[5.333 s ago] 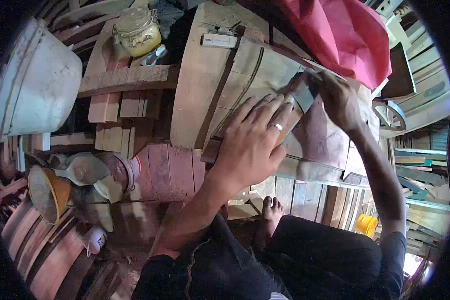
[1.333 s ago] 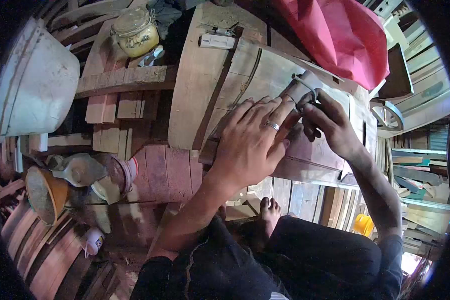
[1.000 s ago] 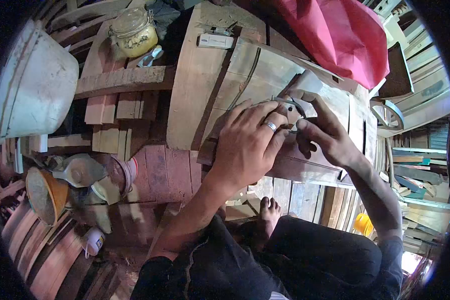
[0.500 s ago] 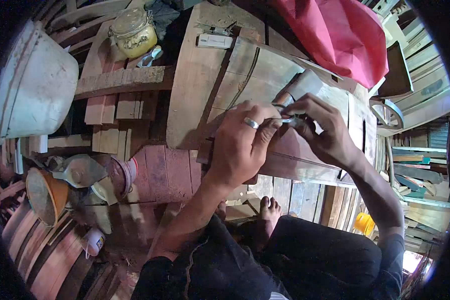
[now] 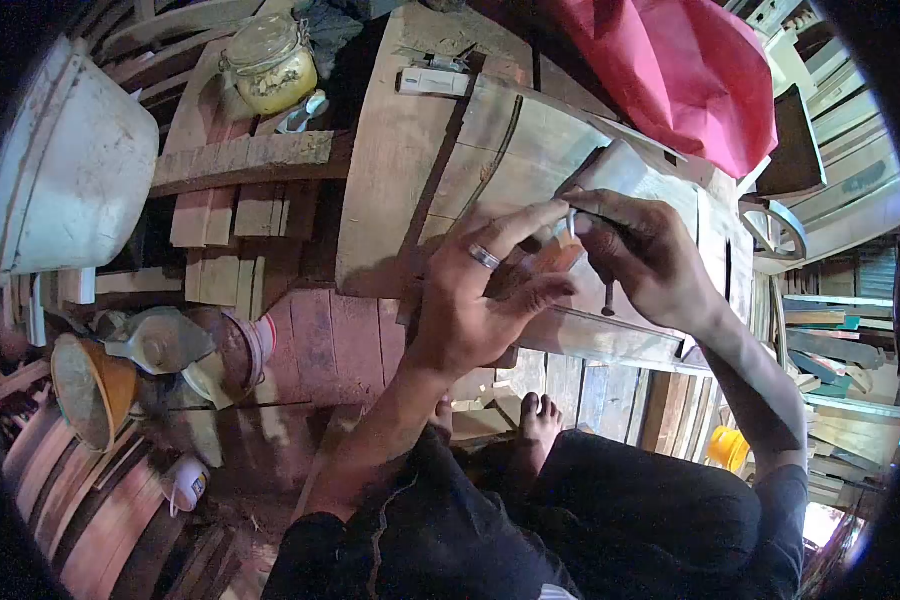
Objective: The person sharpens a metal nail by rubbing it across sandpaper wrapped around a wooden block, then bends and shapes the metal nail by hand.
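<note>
My right hand [image 5: 650,260] has thumb and fingers pinched on a small, pale, shiny thing [image 5: 571,226] whose kind I cannot make out. Below those fingers a dark bolt-like piece [image 5: 608,300] with a round end sticks out; its upper part is hidden. My left hand [image 5: 480,285], with a ring on one finger, reaches its index fingertip to the pale thing, while its thumb stands apart. An orange-brown patch, perhaps wood, shows between that thumb and index finger. Both hands are over a wooden work surface [image 5: 550,130], where a grey flat-sided piece [image 5: 618,168] lies just beyond them.
Red sheeting [image 5: 670,80] covers the far right. A small white box [image 5: 435,81] lies on the far boards. At left are a glass jar [image 5: 270,70], a big white tub [image 5: 80,160], an orange bowl [image 5: 95,390] and a white cup [image 5: 185,483]. A bare foot [image 5: 540,420] is below.
My left thumb has come away from the pinch and the left fingers have spread. The right hand has shifted slightly, and the dark bolt-like piece now shows beneath it.
</note>
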### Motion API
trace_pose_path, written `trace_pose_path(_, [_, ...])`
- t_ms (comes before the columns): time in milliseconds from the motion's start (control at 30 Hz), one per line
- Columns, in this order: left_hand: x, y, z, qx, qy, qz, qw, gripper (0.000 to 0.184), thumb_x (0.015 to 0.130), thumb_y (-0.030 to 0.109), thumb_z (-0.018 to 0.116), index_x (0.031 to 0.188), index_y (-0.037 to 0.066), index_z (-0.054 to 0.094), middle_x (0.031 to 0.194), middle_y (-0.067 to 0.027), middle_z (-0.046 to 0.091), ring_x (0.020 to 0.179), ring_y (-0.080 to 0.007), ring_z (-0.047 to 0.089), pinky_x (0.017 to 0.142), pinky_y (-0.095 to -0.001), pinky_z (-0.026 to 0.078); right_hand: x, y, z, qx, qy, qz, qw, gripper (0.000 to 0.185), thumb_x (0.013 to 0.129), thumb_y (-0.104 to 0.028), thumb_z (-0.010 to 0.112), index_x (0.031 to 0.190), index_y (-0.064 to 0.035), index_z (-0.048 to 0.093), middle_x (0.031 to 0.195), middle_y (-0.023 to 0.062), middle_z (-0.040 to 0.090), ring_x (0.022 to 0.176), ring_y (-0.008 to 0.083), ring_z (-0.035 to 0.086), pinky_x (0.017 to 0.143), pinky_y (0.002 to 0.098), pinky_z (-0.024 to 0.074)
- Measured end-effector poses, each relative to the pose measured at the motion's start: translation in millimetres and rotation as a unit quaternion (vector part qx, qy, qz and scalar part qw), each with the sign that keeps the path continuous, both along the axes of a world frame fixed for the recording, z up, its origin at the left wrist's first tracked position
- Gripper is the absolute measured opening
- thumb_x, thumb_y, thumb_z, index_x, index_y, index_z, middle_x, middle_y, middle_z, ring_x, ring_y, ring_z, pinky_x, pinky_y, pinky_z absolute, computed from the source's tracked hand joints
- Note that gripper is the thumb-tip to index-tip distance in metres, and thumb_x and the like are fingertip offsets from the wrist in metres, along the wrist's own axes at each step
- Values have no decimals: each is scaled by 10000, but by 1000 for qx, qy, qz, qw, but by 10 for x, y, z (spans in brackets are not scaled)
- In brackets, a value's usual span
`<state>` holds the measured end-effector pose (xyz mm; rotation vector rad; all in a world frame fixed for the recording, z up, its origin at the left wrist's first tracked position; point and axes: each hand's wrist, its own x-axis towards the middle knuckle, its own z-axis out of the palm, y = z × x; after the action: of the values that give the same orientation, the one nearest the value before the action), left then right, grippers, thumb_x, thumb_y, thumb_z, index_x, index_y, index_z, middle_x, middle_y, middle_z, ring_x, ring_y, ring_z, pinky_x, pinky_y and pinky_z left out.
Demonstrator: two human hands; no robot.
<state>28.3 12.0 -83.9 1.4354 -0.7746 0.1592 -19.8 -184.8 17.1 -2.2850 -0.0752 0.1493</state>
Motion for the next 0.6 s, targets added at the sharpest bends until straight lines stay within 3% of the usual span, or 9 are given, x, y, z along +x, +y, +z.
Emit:
trace_pose_path(233, [-16, -7, -39, 12, 0, 9, 1000, 495, 885, 322, 859, 1286, 62, 730, 1111, -122, 716, 979, -281, 726, 827, -383, 582, 18, -9, -2, 6, 55, 15, 998, 250, 1035, -28, 624, 1270, 28, 690, 982, 207, 744, 831, 207, 710, 750, 361, 560])
trace_pose_path(300, [-21, -14, -46, 13, 18, 4, 1000, 472, 883, 309, 861, 1267, 63, 738, 1097, -119, 720, 977, -282, 726, 825, -382, 581, -1, -66, -118, 9, -32, 65, 997, 262, 1031, -10, 621, 1282, 33, 684, 1000, 203, 755, 854, 207, 729, 753, 351, 567])
trace_pose_path(600, [-13, -26, -65, 8, 1, 1, 1000, 394, 869, 237, 875, 1204, 69, 754, 1016, -99, 710, 923, -265, 719, 791, -382, 572, -17, -97, -174, 16, -29, 58, 998, 256, 1016, -25, 647, 1253, 62, 689, 985, 215, 768, 884, 246, 762, 799, 370, 586])
